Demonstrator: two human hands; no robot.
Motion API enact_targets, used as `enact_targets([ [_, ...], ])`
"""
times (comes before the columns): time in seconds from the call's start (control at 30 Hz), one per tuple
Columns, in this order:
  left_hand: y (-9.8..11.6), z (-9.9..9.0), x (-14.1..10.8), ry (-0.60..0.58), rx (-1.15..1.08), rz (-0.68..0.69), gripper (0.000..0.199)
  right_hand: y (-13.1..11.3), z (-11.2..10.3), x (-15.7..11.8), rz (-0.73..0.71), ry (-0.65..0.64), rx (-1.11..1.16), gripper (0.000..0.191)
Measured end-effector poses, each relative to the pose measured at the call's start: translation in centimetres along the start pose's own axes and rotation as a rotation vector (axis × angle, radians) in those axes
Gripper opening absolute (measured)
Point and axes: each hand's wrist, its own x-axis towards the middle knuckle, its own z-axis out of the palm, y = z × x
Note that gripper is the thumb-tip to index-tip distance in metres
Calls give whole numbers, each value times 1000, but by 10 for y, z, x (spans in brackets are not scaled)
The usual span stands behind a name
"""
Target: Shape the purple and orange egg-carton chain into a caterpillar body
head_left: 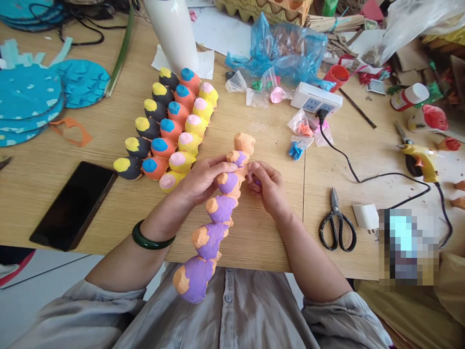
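Observation:
A strip of egg carton (221, 208), coated in orange and purple clay, slants up from my lap over the table edge. My left hand (201, 179) is closed around its upper part, thumb lying across a bump. The far end bump is plain orange, while the lower bumps are purple with orange tips. Beside the strip's right edge, my right hand (269, 186) is closed with fingers curled around a small bit of purple clay (257, 182). Left of my hands stand finished-looking rows of bumps (169, 127) in black, orange and yellow with coloured tips.
A black phone (74, 203) lies left. Scissors (337, 225), a white charger (366, 215) and a yellow glue gun (423, 160) are right. A power strip (316, 100) with a cord, small clay bags (301, 123) and a blue plastic bag (283, 48) lie farther back.

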Motion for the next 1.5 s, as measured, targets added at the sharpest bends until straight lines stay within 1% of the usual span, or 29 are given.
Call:
enact_targets([
  [0.07,1,2,-1,-2,11,40,36,-1,0,0,43,-55,55,52],
  [0.17,2,1,-2,-23,-1,69,30,-1,1,-1,55,-68,87,52],
  [0.27,2,-6,-2,-49,51,90,24,-2,4,-2,51,-71,85,53],
  [0.33,1,-12,-1,-50,104,133,24,-2,5,-3,39,-70,84,54],
  [0.43,0,-17,0,-18,126,191,43,-3,5,-3,14,-49,73,54],
  [0.53,0,-17,1,23,108,226,62,-4,4,-3,9,-41,40,55],
  [0.63,0,-15,1,23,109,245,71,-3,3,-3,-1,-49,4,55],
  [0.7,0,-16,1,18,120,244,67,0,3,-3,-35,-53,-40,55],
  [0.83,-2,-18,0,16,219,244,42,5,4,-3,-153,-57,-159,53],
  [0.9,-3,-19,1,7,261,250,36,7,4,-3,-219,-48,-218,50],
  [1.0,-5,-17,1,3,265,258,37,7,3,-4,-305,-31,-313,45],
  [1.07,-7,-15,1,12,269,262,39,7,2,-4,-333,-24,-359,43],
  [1.23,-11,-10,-1,48,316,265,47,6,2,-3,-313,-18,-377,43],
  [1.3,-12,-11,0,26,286,265,44,6,3,-3,-292,-15,-346,45],
  [1.4,-12,-12,0,-40,197,234,37,6,3,-3,-291,-14,-310,44],
  [1.43,-12,-12,1,-53,173,216,38,6,3,-3,-300,-13,-312,43],
  [1.5,-12,-11,1,-42,133,214,41,6,3,-4,-329,-13,-335,39],
])
